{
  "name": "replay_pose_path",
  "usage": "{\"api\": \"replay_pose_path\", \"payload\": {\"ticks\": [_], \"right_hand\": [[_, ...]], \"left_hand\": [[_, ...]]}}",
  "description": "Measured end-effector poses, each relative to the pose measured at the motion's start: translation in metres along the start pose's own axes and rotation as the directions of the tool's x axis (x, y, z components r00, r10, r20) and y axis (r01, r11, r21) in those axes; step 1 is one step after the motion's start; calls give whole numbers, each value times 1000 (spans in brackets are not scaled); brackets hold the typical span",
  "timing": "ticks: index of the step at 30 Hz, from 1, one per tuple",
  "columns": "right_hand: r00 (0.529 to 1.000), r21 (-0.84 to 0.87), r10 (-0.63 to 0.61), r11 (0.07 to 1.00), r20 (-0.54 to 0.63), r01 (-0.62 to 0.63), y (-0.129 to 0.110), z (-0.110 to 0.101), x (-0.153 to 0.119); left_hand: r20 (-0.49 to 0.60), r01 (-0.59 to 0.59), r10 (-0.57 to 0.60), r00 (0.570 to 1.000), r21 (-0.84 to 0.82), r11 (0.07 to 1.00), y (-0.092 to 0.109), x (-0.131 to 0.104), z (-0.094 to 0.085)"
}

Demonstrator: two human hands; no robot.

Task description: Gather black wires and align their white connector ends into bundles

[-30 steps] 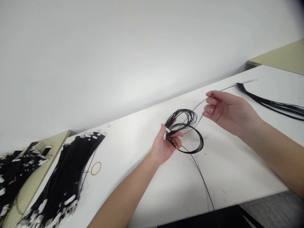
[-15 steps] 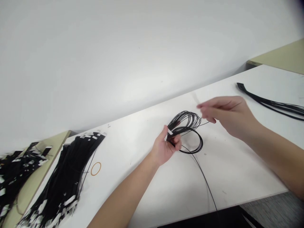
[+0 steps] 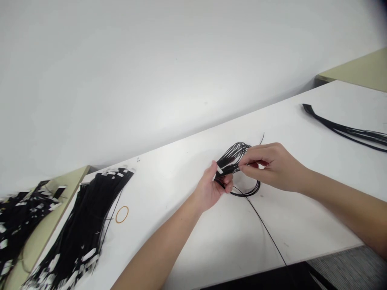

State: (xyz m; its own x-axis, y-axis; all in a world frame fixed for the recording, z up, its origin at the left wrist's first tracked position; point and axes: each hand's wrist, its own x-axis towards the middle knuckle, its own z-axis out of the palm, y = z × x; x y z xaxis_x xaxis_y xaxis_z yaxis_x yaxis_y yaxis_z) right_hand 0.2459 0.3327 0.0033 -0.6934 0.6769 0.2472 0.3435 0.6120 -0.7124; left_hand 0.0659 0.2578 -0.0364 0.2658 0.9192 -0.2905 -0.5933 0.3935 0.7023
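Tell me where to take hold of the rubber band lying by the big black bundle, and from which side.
Pinch the rubber band at its right-hand arc, coming from above and the open table side. It lies flat as a thin ring, and its left edge sits close against the black bundle, so that side is probably too crowded for fingers.

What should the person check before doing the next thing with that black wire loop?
1. Left hand pinches the coiled black cable: ok.
2. Right hand touches the coil's top: ok.
3. Loops lie neatly together: ok.
4. Loose tail is on the white table: not ok, it runs off the front edge.
5. Rubber band is within easy grasp: not ok, it lies apart by the pile of black cables.
6. White tag is stuck firmly: cannot tell.
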Motion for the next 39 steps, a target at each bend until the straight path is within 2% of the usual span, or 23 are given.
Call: {"api": "replay_pose_path", "payload": {"ticks": [12, 25, 39], "right_hand": [[1000, -21, -29, 999, 13, 29, -3, -2, 0], [987, -56, -125, 991, -103, 119, 0, 2, -1], [978, -88, -162, 985, -131, 151, 0, 4, -1]], "left_hand": [[36, 2, -3, 999, 32, 999, -1, -1, -2], [55, -15, 11, 998, 68, 998, -2, 1, -5], [69, -30, 24, 997, 79, 996, -2, 2, -6]]}}
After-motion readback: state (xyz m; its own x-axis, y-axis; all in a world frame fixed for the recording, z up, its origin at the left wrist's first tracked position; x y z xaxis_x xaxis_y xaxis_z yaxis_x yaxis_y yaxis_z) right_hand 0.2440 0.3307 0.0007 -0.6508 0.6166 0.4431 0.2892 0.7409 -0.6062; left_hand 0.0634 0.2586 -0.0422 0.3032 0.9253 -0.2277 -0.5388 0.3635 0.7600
